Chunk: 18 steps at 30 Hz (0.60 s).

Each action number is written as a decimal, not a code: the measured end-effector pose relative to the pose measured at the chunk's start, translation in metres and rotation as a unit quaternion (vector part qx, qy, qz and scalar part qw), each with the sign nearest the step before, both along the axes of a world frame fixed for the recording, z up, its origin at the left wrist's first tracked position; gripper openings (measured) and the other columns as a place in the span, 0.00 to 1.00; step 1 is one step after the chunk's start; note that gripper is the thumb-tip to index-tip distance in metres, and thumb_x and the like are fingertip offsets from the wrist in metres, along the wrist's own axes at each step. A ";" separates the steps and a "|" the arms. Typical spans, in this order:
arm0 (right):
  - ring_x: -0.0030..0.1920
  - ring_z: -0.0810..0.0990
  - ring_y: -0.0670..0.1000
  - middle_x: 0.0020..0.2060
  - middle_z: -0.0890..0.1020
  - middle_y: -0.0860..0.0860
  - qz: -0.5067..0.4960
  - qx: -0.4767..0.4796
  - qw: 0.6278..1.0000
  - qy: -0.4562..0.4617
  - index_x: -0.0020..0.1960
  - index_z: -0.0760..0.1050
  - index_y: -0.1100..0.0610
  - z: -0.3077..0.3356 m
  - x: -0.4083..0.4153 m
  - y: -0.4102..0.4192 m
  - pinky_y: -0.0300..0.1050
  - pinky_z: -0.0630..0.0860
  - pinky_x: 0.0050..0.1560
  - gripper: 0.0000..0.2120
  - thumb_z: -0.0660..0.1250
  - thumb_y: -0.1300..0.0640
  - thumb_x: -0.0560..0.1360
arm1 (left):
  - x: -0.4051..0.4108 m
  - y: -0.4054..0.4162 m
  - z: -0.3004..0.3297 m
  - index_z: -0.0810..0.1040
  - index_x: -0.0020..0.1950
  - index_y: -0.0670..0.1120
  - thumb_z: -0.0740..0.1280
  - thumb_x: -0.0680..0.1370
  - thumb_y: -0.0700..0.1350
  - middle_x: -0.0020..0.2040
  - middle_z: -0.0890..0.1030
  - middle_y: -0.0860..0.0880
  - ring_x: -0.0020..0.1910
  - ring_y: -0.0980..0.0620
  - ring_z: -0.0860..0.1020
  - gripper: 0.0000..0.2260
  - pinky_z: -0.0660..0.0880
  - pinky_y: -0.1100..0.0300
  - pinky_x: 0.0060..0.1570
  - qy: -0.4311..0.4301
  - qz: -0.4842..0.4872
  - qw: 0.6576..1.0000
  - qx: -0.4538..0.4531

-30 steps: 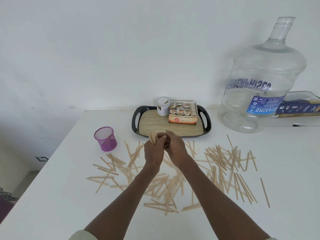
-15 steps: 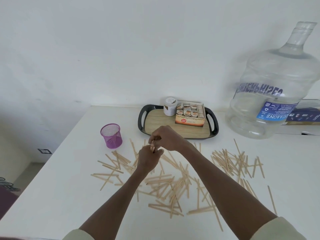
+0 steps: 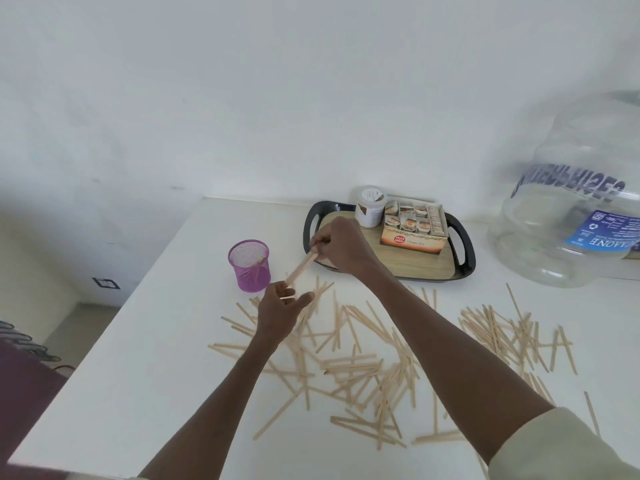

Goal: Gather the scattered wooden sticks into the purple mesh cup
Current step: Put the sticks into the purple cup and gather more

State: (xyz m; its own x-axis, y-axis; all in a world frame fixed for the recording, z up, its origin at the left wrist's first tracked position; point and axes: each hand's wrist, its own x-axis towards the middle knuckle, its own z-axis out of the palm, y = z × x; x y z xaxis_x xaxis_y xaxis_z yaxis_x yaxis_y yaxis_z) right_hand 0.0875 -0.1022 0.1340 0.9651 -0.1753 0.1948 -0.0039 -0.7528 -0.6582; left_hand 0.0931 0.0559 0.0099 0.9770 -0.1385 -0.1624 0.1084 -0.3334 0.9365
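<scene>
Right hand [image 3: 341,249] pinching wooden sticks [image 3: 300,267] beside purple mesh cup [image 3: 249,265]; left hand [image 3: 280,313] relaxed, fingers spread; careless release risks missing rim.

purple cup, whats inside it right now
Through the mesh of the cup, at least one stick leans inside. How many are in there cannot be told; the mesh blurs the bottom.

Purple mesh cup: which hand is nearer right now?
Left. The left hand sits just right of and in front of the purple mesh cup; the right hand is farther right, over the tray's left end.
</scene>
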 end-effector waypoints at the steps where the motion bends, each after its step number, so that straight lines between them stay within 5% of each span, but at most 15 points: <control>1: 0.32 0.79 0.43 0.38 0.86 0.57 -0.008 0.003 1.000 -0.019 0.45 0.86 0.64 0.000 0.008 0.006 0.25 0.73 0.36 0.08 0.69 0.70 0.72 | 0.003 0.007 -0.004 0.75 0.58 0.45 0.77 0.70 0.51 0.51 0.81 0.52 0.47 0.55 0.80 0.21 0.71 0.67 0.40 -0.001 0.014 1.000 0.007; 7: 0.44 0.85 0.56 0.43 0.87 0.59 -0.006 -0.040 0.995 -0.095 0.50 0.84 0.65 -0.020 0.046 0.057 0.49 0.80 0.50 0.09 0.66 0.69 0.75 | 0.013 0.039 -0.024 0.80 0.51 0.44 0.74 0.73 0.43 0.46 0.83 0.52 0.44 0.57 0.80 0.09 0.73 0.65 0.47 -0.029 -0.008 0.997 0.066; 12: 0.43 0.83 0.55 0.42 0.85 0.56 0.039 -0.161 0.985 -0.052 0.49 0.83 0.62 -0.052 0.070 0.082 0.48 0.80 0.46 0.10 0.67 0.71 0.73 | 0.019 0.058 -0.032 0.81 0.48 0.46 0.74 0.72 0.39 0.43 0.82 0.57 0.44 0.59 0.81 0.06 0.76 0.67 0.48 -0.084 -0.038 0.992 0.088; 18: 0.51 0.83 0.58 0.50 0.84 0.59 0.065 -0.169 0.983 -0.009 0.59 0.81 0.64 -0.066 0.078 0.083 0.51 0.80 0.53 0.12 0.69 0.65 0.76 | 0.030 0.082 -0.041 0.81 0.54 0.45 0.72 0.74 0.39 0.51 0.84 0.53 0.51 0.53 0.81 0.09 0.75 0.61 0.52 -0.170 -0.103 0.967 0.160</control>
